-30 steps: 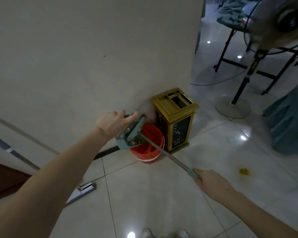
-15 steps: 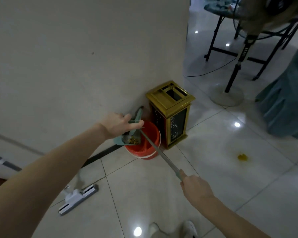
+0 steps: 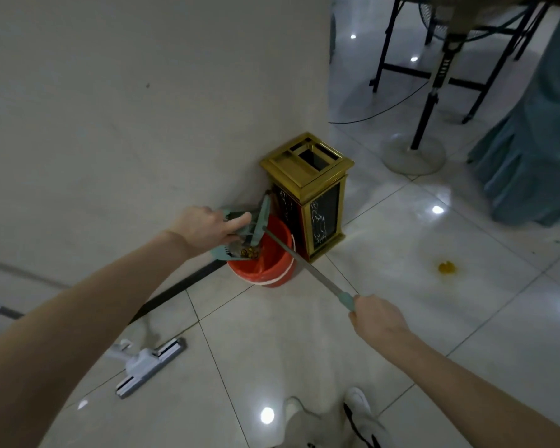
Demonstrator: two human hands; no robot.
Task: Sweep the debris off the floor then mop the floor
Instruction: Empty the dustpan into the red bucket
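Gripping the dustpan (image 3: 223, 253) with our left hand (image 3: 207, 226), arm outstretched, our right hand (image 3: 377, 320) clamped round its long handle (image 3: 311, 269), pan tilted, seemingly over the orange bucket (image 3: 272, 273)

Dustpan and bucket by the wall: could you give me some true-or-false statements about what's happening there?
1. The left hand holds the dustpan tilted over the red bucket. True.
2. The right hand is empty. False: it grips the end of the dustpan's handle.
3. The gold bin lies on its side. False: it stands upright beside the bucket.
4. A yellow spill sits on the floor. True.
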